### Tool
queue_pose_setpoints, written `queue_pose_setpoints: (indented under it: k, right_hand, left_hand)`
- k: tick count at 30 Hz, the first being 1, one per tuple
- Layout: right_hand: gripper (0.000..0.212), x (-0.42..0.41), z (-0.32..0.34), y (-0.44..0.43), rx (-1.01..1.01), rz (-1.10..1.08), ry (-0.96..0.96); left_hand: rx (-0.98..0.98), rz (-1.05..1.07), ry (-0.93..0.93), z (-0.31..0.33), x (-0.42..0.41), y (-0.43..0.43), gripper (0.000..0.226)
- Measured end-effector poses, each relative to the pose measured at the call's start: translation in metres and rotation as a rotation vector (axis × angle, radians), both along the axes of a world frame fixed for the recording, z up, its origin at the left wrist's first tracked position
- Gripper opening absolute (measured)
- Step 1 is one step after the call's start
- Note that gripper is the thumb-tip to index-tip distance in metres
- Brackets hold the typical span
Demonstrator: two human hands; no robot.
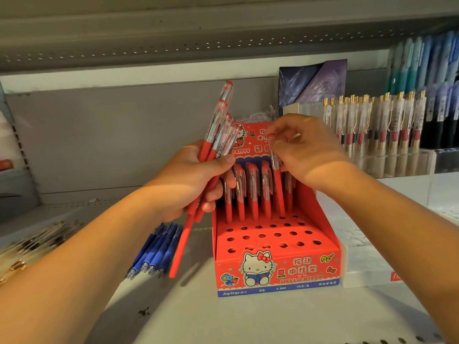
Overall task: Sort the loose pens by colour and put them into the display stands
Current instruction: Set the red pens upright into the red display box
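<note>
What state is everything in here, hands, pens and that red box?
Left hand: grips bunch of red pens.
Right hand: pinches single red pen near its top.
Red display stand: back rows mostly filled, front rows empty.
Single red pen: nearly upright, tip at a back hole.
Blue pens: loose on shelf.

Left of the display stand [275, 269], loose pens [155, 249]

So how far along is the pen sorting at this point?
Done: a row of red pens stands at the back of the red display stand. In hand: the right grip pinches one red pen upright at the stand; the left grip holds a bundle of red pens. Left: that bundle, the empty front holes, and the blue pens loose beside it.
</note>
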State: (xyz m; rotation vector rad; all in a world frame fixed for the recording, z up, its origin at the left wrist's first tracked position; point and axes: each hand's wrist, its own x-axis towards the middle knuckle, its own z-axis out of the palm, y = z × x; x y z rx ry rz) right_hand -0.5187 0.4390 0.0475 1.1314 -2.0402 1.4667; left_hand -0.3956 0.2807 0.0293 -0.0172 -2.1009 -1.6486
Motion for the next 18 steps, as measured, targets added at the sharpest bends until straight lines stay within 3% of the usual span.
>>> queue_pose_setpoints:
  k: [9, 18]
  right_hand:
    - [0.018, 0.0023, 0.0028, 0.0047, 0.061, 0.0, -0.062]
    - [0.02, 0.004, 0.001, 0.0057, 0.531, -0.156, -0.045]
  left_hand:
    - [-0.01, -0.015, -0.039, 0.0003, 0.0008, -0.0018, 0.017]
    - [-0.021, -0.019, -0.009, -0.0028, -0.001, 0.0001, 0.013]
